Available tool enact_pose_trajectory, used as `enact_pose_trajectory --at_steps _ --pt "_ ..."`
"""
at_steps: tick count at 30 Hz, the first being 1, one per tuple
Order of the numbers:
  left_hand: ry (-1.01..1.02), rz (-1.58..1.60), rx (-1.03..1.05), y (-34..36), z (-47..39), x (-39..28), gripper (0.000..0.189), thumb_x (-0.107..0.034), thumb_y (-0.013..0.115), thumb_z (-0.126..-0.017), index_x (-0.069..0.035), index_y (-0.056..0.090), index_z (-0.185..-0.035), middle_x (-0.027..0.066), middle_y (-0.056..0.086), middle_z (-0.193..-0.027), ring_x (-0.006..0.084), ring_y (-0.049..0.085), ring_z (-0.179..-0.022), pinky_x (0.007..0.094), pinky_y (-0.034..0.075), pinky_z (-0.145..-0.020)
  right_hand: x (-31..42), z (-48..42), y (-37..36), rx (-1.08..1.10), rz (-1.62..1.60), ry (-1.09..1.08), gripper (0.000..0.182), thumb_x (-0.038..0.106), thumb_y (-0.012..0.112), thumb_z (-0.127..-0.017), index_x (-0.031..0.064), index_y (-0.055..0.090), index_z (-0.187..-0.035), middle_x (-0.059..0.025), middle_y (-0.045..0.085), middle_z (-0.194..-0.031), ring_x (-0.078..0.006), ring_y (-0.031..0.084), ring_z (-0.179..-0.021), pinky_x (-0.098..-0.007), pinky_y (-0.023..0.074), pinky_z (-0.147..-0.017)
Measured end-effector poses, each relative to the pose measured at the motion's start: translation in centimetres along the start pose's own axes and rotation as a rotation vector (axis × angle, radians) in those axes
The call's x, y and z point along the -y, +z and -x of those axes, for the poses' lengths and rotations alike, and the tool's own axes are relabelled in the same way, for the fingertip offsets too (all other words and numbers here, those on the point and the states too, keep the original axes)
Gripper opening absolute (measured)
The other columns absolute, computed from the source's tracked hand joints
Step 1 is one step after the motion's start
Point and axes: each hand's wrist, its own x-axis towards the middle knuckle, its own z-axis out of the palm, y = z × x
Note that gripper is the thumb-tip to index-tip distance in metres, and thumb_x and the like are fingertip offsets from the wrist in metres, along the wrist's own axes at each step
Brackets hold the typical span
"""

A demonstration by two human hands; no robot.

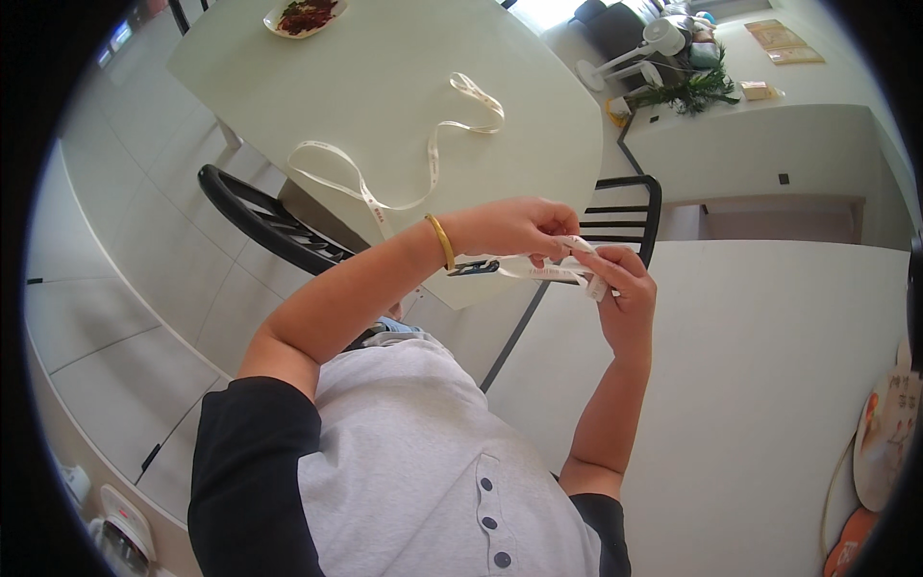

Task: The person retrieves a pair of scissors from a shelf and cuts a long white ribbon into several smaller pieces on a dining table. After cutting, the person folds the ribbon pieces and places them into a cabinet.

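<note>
My left hand point(523, 229), with a gold-coloured bracelet on its wrist, pinches a folded part of a white printed ribbon point(549, 272). Thumb and fingers of my right hand point(626, 281) grip the same bundle from the right, and the two hands nearly touch. A short ribbon end hangs below the right fingertips. Beside the bracelet, a small dark clip-like piece point(476, 267) lies at the left end of the held loops; its exact kind is unclear. A long white printed ribbon point(433, 155) curves over the pale table point(533, 137) and passes behind my left forearm. Whether it joins the held part is hidden.
A white dish of dark red food point(306, 16) stands at the table's far left. Black-framed chairs point(252, 223) point(652, 209) are on both sides. A white surface point(743, 346) spans the right, with printed hand fans point(885, 440) at its edge. Farther off are a white fan point(663, 36) and a green plant point(696, 90).
</note>
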Motion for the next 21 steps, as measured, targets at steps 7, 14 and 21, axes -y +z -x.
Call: enact_pose_trajectory --at_steps 7,14,21 --pt "-0.188 0.487 0.01 0.0 0.6 0.0 0.028 -0.024 0.047 -0.099 -0.004 0.054 -0.116 0.0099 0.064 -0.089 0.0086 0.055 -0.059 0.0249 0.05 -0.063 1.2 -0.2 1.0 -0.073 0.571 -0.129 0.025 -0.002 0.065 -0.079 0.0086 0.068 -0.102 -0.0028 0.057 -0.093 -0.0195 0.058 -0.078 -0.0307 0.0498 -0.063" --pt "-0.192 0.619 0.137 0.3 0.5 0.7 0.031 -0.022 0.053 -0.097 -0.002 0.055 -0.121 0.0059 0.062 -0.086 0.006 0.052 -0.06 0.0217 0.047 -0.06 0.7 -0.5 1.4 -0.05 0.495 -0.146 0.021 0.0 0.066 -0.079 0.0063 0.066 -0.099 -0.0027 0.056 -0.094 -0.0197 0.059 -0.079 -0.0303 0.0506 -0.062" --pt "-0.169 0.352 -0.117 0.4 0.5 0.8 0.021 -0.025 0.058 -0.094 -0.005 0.061 -0.097 -0.0013 0.054 -0.077 0.0036 0.043 -0.06 0.018 0.037 -0.054 0.3 -0.3 1.0 -0.024 0.098 -0.086 0.02 -0.002 0.068 -0.077 0.0043 0.068 -0.096 -0.0046 0.056 -0.099 -0.0148 0.057 -0.071 -0.0272 0.0488 -0.06"
